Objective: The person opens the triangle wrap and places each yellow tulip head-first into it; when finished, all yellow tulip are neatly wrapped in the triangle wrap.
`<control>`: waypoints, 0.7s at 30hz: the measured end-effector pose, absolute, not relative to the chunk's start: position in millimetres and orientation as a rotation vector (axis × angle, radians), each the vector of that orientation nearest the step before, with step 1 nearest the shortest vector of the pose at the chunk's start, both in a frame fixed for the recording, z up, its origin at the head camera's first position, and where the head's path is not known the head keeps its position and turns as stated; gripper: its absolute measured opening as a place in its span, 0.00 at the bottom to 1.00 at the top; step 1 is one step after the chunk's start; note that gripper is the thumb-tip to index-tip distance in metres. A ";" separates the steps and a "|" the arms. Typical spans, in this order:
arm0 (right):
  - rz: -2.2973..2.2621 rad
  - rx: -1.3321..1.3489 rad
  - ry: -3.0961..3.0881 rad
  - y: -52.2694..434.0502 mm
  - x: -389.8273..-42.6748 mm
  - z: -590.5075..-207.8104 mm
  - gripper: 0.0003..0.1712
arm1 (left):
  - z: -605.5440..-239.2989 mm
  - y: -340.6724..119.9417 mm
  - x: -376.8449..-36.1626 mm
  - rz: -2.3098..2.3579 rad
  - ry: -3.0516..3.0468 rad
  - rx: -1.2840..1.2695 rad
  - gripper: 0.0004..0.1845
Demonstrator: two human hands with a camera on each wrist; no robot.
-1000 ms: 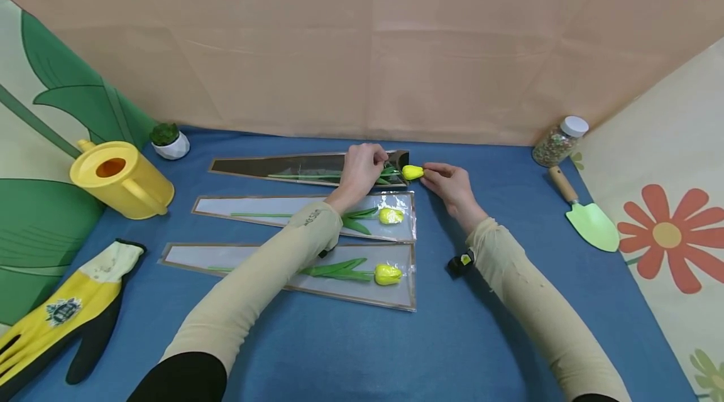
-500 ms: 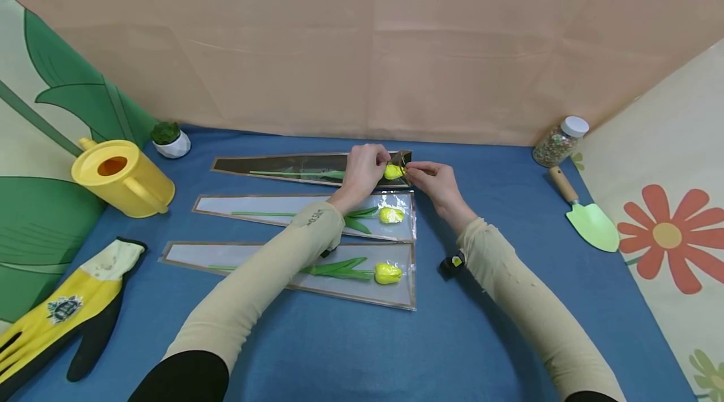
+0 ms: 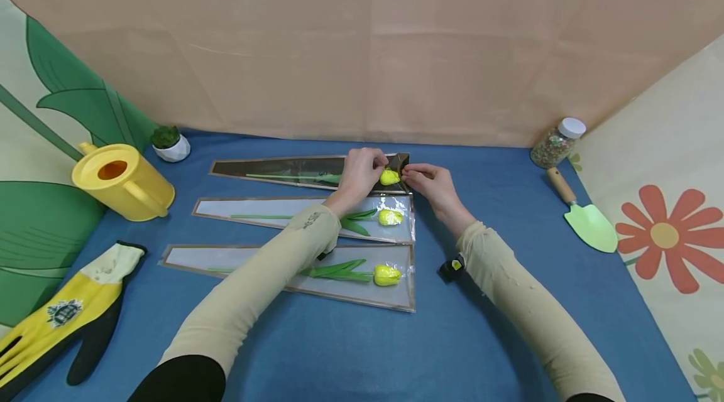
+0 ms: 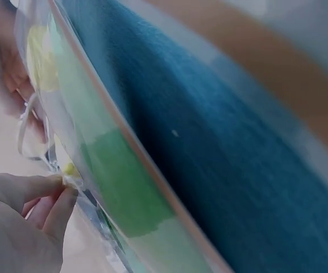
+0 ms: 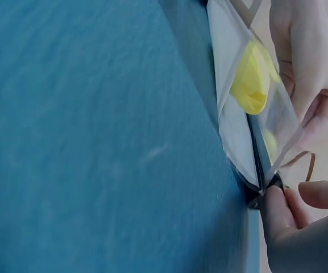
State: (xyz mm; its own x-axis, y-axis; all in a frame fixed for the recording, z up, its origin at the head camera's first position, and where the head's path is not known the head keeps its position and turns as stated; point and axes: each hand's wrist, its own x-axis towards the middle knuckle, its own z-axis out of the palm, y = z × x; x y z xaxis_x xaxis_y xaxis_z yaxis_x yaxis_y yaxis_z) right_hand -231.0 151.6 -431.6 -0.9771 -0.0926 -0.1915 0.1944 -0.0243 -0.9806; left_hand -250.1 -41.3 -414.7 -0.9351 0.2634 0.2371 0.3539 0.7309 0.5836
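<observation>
My left hand (image 3: 360,177) pinches the clear film near the mouth of a dark flower sleeve (image 3: 243,168), thumb against fingers in the left wrist view. Inside that sleeve lies a yellow tulip (image 3: 389,177), its green stem pointing left. At the sleeve's right end is my right hand (image 3: 432,185), its curled fingers holding the dark lower edge of the mouth. The right wrist view shows the film standing up off the backing, with the yellow bloom (image 5: 252,79) under it. Part of the tulip's leaves is hidden behind my left hand.
Two white sleeves, a middle one (image 3: 215,206) and a front one (image 3: 192,255), each hold a yellow tulip. A yellow watering can (image 3: 121,182), potted succulent (image 3: 170,143) and garden glove (image 3: 85,301) are left; a bead jar (image 3: 553,144) and green trowel (image 3: 591,226) right.
The tulip has slid left until its bloom is inside the dark sleeve. My right hand followed it left, let go of the bloom and came to the sleeve's mouth; the left hand stays put.
</observation>
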 end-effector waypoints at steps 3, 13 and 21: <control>-2.098 0.115 2.064 153.4 -229.2 -431.4 0.20 | -414.9 -42.1 -249.6 -0.944 -2.831 -0.547 0.09; -2.004 0.116 2.142 152.9 -228.4 -436.0 0.20 | -414.5 -44.4 -247.4 -0.736 -2.912 -0.678 0.13; -1.972 0.062 2.300 157.5 -226.1 -427.9 0.21 | -408.8 -54.1 -248.7 -0.692 -2.866 -0.667 0.20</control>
